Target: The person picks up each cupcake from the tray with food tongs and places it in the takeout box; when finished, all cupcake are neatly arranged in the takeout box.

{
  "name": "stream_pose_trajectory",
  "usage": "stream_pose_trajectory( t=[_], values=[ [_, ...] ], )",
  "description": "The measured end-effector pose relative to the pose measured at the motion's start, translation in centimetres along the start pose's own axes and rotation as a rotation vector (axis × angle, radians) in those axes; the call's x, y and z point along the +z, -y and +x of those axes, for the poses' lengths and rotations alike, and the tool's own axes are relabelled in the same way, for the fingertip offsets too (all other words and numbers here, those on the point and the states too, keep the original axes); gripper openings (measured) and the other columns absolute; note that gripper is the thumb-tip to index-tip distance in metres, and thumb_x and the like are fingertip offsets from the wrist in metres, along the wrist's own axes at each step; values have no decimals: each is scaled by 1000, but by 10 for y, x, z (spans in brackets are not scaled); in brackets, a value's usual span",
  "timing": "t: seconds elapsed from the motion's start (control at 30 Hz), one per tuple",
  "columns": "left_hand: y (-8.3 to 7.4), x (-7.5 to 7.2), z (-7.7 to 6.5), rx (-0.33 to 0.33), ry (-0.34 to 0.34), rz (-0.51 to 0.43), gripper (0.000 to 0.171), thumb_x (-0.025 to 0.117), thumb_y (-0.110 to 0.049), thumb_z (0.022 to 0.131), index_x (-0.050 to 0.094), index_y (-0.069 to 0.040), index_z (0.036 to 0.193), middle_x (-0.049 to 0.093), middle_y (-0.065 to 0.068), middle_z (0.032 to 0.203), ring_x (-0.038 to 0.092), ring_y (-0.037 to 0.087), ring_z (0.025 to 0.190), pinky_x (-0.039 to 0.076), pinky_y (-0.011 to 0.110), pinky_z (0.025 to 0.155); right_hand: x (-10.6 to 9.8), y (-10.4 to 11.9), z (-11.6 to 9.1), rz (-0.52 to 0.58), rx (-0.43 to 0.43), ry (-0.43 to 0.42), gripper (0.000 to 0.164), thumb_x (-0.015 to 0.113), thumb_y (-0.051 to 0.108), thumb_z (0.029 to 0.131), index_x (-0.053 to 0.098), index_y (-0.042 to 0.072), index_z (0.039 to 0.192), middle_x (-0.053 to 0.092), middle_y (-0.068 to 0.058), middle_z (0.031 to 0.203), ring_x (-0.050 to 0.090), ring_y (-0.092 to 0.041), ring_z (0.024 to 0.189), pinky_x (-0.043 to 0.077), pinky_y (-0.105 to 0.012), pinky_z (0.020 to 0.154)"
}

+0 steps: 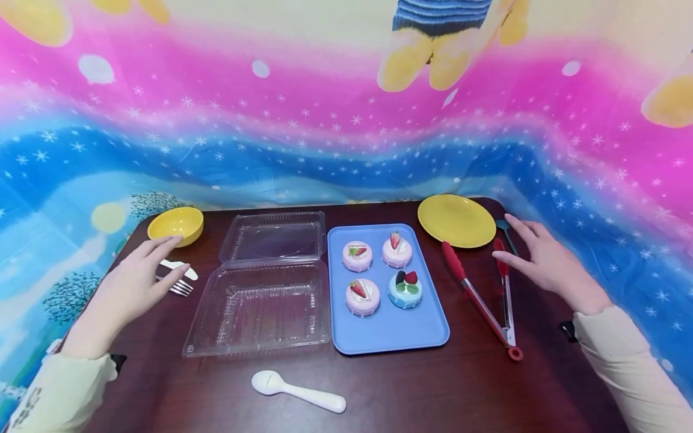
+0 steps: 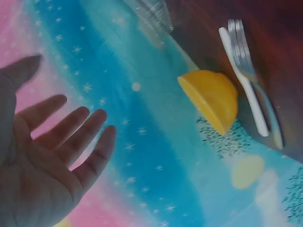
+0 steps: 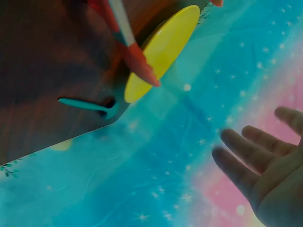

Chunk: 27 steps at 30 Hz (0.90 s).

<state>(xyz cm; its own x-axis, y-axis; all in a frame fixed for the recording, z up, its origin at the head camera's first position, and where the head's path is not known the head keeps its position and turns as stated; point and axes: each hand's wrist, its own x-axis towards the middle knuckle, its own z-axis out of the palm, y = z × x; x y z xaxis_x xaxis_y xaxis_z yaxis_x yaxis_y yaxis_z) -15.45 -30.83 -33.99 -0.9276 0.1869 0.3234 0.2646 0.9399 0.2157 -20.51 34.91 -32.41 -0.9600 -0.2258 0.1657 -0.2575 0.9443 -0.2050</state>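
My left hand (image 1: 135, 279) hovers on the left side with fingers spread, holding nothing. Under and beside it lie a fork (image 1: 181, 287) and a white knife (image 1: 186, 270), and a yellow bowl (image 1: 176, 225) stands just beyond the fingertips. On the right, my right hand (image 1: 547, 261) is also held above the table with its fingers extended and nothing in them. Nearest to it are red-handled tongs (image 1: 487, 307), jaws spread apart, and a small teal utensil (image 1: 505, 226) partly hidden by the fingers. A yellow plate (image 1: 456, 220) sits behind the tongs.
A blue tray (image 1: 390, 334) in the middle carries several toy cakes, three pink and one blue (image 1: 405, 292). Left of it lies a clear plastic box (image 1: 260, 307) with its lid folded back. A white spoon (image 1: 298, 391) lies near the front. Patterned cloth (image 1: 325, 132) hangs behind the table.
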Motion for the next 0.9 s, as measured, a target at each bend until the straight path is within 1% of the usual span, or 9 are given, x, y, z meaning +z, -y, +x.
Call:
stream_pose_trajectory(
  t=[0.13, 0.23, 0.3, 0.37, 0.47, 0.6, 0.67, 0.73, 0.9],
  values=[
    [7, 12, -3, 11, -78, -75, 49, 66, -17, 82, 48, 5, 123, 48, 25, 108, 54, 37, 88, 46, 55, 71, 3, -8, -4, 53, 11, -51, 76, 55, 47, 86, 18, 16, 146, 39, -28, 120, 56, -38, 89, 39, -62, 76],
    [11, 22, -6, 13, -84, -130, 41, 66, -8, 79, 53, 6, 115, 53, 22, 99, 56, 27, 72, 48, 43, 60, 7, -12, -7, 63, 8, -80, 73, 56, 44, 87, 26, 7, 141, 47, -29, 110, 54, -39, 86, 40, -60, 73],
    [13, 28, -8, 2, -60, -164, 37, 65, -4, 78, 54, 5, 112, 57, 20, 95, 56, 20, 69, 45, 37, 59, 11, -14, -8, 66, 25, -81, 72, 56, 45, 87, 29, 2, 138, 50, -29, 106, 51, -41, 88, 40, -60, 72],
    [15, 33, -9, -25, -1, -217, 34, 65, -4, 79, 54, 5, 110, 58, 19, 93, 55, 15, 67, 45, 31, 57, 16, -15, -10, 78, 65, -67, 73, 54, 47, 87, 30, -1, 136, 53, -30, 105, 51, -43, 90, 40, -61, 73],
    [16, 39, -13, -93, 102, -303, 33, 63, -8, 82, 52, 5, 111, 60, 17, 92, 57, 13, 68, 46, 26, 56, 25, -17, -14, 111, 137, -22, 78, 53, 51, 86, 29, -6, 134, 57, -28, 98, 60, -33, 74, 45, -55, 70],
    [16, 46, -19, -184, 208, -389, 36, 59, -14, 87, 47, 7, 114, 60, 20, 95, 60, 20, 70, 49, 26, 50, 38, -14, -21, 159, 269, 91, 91, 48, 60, 84, 21, -12, 133, 60, -15, 72, 59, -17, 48, 49, -43, 60],
    [15, 48, -20, -215, 238, -416, 39, 57, -16, 89, 45, 9, 116, 59, 22, 96, 60, 23, 70, 49, 27, 49, 42, -10, -23, 166, 332, 156, 98, 46, 64, 82, 18, -15, 132, 57, -11, 66, 59, -17, 47, 49, -38, 56],
    [15, 50, -20, -234, 249, -425, 41, 56, -20, 90, 45, 9, 117, 58, 22, 96, 59, 23, 70, 49, 27, 49, 46, -5, -25, 164, 378, 210, 103, 45, 68, 80, 17, -18, 130, 55, -11, 65, 59, -17, 48, 49, -38, 56],
    [13, 53, -21, -265, 274, -450, 48, 55, -29, 91, 44, 9, 117, 57, 17, 93, 58, 22, 68, 49, 28, 49, 51, 5, -25, 165, 410, 275, 108, 48, 71, 75, 19, -20, 126, 50, -14, 69, 56, -17, 49, 49, -33, 52]
  ],
)
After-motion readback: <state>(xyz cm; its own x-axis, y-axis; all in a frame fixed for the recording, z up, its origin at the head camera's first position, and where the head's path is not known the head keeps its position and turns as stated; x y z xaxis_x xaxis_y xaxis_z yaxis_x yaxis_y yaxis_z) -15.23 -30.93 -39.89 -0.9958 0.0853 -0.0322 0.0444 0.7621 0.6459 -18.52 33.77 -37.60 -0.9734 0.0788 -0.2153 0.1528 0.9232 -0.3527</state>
